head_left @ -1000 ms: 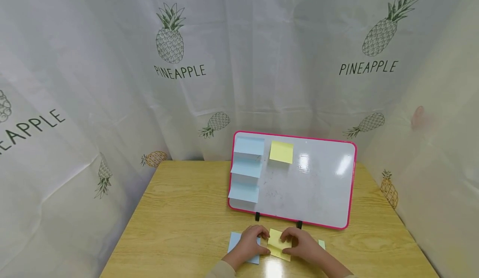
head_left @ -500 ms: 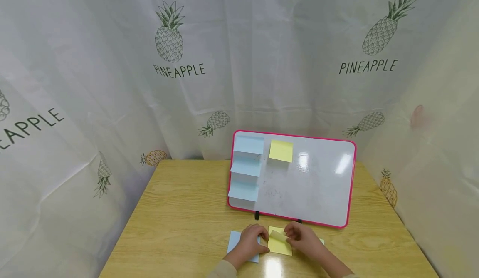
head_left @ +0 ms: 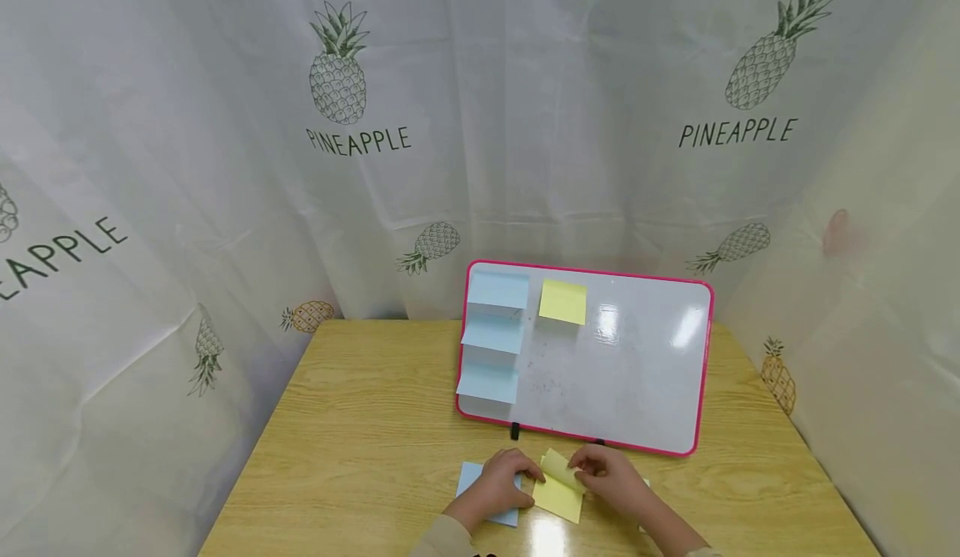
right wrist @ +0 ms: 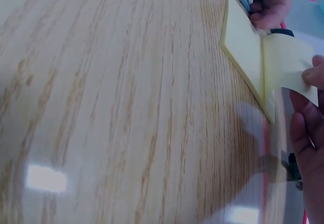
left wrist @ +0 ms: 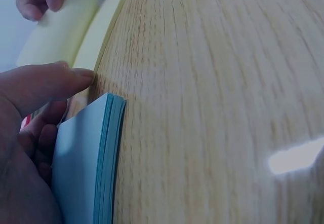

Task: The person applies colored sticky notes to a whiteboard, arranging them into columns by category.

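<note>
A yellow sticky note pad (head_left: 558, 500) lies on the table. Its left edge is held by my left hand (head_left: 498, 484), thumb at the near corner and fingers at the far one. My right hand (head_left: 611, 479) pinches the top sticky note (right wrist: 286, 62) between thumb and fingers; the sheet curls up from the pad, joined along its far edge. Partly under my left hand sits a blue sticky note pad (left wrist: 81, 148). A small pale green piece (head_left: 647, 484) shows behind my right wrist, mostly hidden.
A whiteboard (head_left: 615, 373) with a pink frame stands tilted behind the hands on black feet (head_left: 515, 431). Three blue notes (head_left: 491, 336) run down its left side, and one yellow note (head_left: 563, 302) is stuck beside the top one. A pineapple-print curtain (head_left: 525, 123) surrounds the wooden table (head_left: 360, 424).
My right hand has moved up and pulled the top yellow sheet away from the pad. The pad has turned slightly, and my left hand has shifted a little right onto its edge.
</note>
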The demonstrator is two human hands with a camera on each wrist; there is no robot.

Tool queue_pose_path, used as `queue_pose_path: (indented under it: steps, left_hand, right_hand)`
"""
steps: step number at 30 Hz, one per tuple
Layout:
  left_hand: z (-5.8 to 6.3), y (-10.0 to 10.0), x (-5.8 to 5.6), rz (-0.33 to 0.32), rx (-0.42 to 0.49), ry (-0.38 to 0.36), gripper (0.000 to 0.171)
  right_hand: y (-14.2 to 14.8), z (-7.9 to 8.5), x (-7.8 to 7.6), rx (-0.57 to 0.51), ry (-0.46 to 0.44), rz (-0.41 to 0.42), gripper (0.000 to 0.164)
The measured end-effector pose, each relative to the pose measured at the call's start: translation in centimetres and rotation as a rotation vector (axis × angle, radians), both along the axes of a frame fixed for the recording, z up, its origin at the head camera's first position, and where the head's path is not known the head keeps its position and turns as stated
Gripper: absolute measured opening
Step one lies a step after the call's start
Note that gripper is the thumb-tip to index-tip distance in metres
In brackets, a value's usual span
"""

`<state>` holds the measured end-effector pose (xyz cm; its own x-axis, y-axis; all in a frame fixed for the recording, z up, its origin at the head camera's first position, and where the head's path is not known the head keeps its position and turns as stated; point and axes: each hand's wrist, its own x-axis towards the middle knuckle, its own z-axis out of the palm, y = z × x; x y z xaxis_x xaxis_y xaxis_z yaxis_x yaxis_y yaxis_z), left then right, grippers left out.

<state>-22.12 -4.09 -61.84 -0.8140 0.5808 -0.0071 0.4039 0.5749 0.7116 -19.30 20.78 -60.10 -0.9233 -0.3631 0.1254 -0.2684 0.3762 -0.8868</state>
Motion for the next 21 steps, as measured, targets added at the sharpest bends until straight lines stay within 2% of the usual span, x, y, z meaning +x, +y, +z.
queue_pose_path:
  steps: [4, 9, 13, 17, 21]
  left_hand:
    - [0.15, 0.12, -0.11, -0.003, -0.019, 0.001, 0.039]
    - [0.45, 0.21, -0.08, 0.008, -0.039, 0.0, 0.042]
    - [0.53, 0.23, 0.02, 0.024, -0.022, -0.018, 0.037]
    - [0.11, 0.41, 0.13, 0.045, -0.014, 0.014, 0.026]
    - [-0.19, 0.86, 0.32, 0.086, -0.039, 0.069, 0.026]
  right_hand:
    - [0.08, 0.05, -0.16, 0.002, 0.022, 0.027, 0.017]
    - [0.29, -0.41, -0.57, -0.049, -0.009, 0.064, 0.015]
    - [0.43, -0.75, -0.65, -0.066, -0.029, 0.078, 0.019]
    - [0.26, -0.79, -0.36, -0.049, -0.046, 0.062, 0.025]
    - [0.11, -0.91, -0.11, -0.016, -0.013, 0.038, 0.027]
